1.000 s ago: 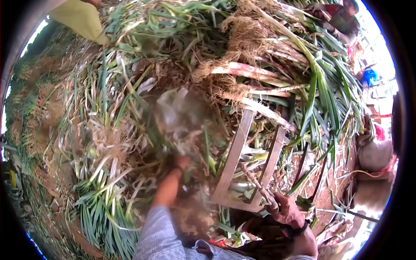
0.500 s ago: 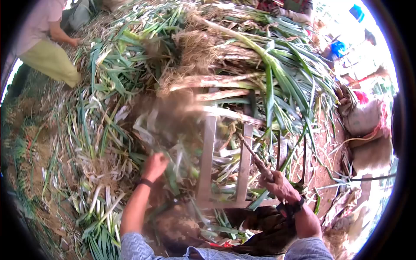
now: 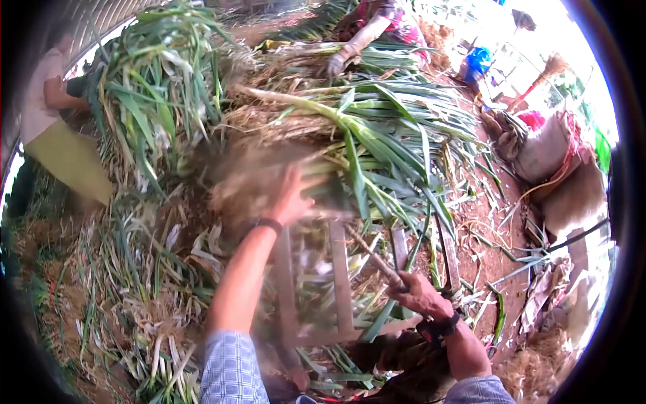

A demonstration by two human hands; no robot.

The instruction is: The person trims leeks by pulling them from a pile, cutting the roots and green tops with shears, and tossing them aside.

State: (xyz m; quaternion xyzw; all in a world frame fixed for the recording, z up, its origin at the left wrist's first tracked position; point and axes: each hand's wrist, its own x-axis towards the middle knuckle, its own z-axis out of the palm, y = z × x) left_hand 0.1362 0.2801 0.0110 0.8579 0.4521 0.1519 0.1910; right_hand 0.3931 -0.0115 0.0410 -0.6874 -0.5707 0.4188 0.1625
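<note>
My left hand (image 3: 291, 196) reaches over the root ends of a heap of leeks (image 3: 383, 145), thumb and fingers apart, with blur around it. The leeks lie crosswise, pale hairy roots on the left and green leaves on the right. Below them is a slatted frame (image 3: 342, 269) with loose leaves showing between its bars. My right hand (image 3: 422, 296) is wrapped round a thin brown stick-like tool (image 3: 373, 256), which points up and left over the frame. One thick leek (image 3: 296, 101) lies slanting on top of the heap.
At the left a person (image 3: 57, 121) stands beside a tall pile of leek leaves (image 3: 158, 81). Another person's gloved hand (image 3: 336, 62) rests on the far leeks. Sacks (image 3: 542, 151) stand at the right. Leaf scraps (image 3: 134, 269) litter the ground on the left.
My left hand has moved up and right from the loose leaves to the leeks' root ends. The right hand still grips the tool. The view has shifted, showing more of the far side.
</note>
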